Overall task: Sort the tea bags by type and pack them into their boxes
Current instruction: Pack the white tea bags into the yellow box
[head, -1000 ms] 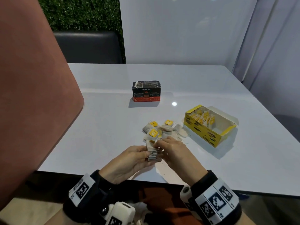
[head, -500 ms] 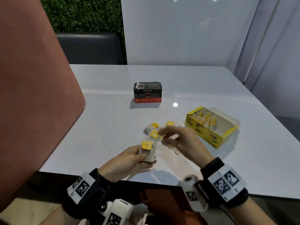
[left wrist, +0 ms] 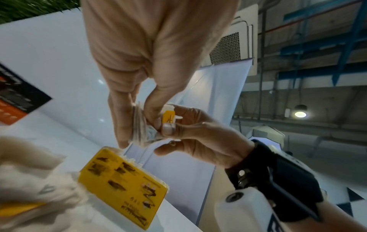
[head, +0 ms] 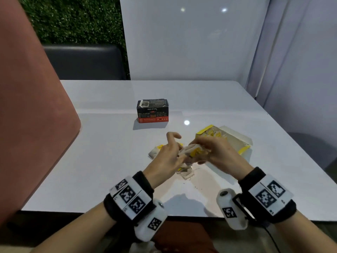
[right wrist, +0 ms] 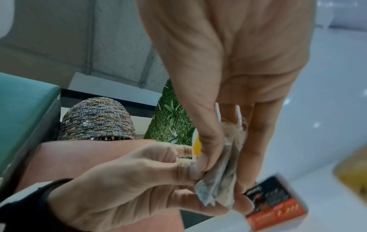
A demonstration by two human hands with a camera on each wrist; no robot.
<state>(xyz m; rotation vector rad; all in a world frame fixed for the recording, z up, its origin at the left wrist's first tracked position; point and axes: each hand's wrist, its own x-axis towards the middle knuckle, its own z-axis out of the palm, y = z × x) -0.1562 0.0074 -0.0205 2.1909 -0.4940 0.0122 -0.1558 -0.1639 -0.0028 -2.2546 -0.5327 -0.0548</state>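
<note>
Head view, hands: The left hand (head: 168, 154) and the right hand (head: 215, 152) are met at the centre of the frame, fingers curled around a small stack of tea bags (head: 191, 152) held above the table (head: 109, 161).
Head view, boxes: Two are counted. The yellow box (head: 244, 149) lies open at centre right, just behind the right hand, with bags already inside; the black box (head: 152, 111) stands closed above centre, well apart from the hands.
Head view, loose bags: At least two are seen on the table, one left of the left hand (head: 154, 152) and one below the hands (head: 186, 175); the rest is hidden by the hands.
Left wrist view, grip: The stack (left wrist: 142, 125) is pinched between thumb and fingers of the left hand (left wrist: 139, 70) at frame centre; a yellow tag (left wrist: 168, 117) is nipped by the right hand (left wrist: 198, 136). The number of bags in the stack cannot be told.
Right wrist view, grip: The stack (right wrist: 220, 180) is clamped by both hands at lower centre; the black box (right wrist: 276, 204) is seen at lower right.
Step in hand: The yellow-tagged bags are judged to be squared up for packing.
Method: Edges should be aligned and tags kept on one side before the stack is moved to the yellow box; light pressure is advised, as the paper tears easily.
</note>
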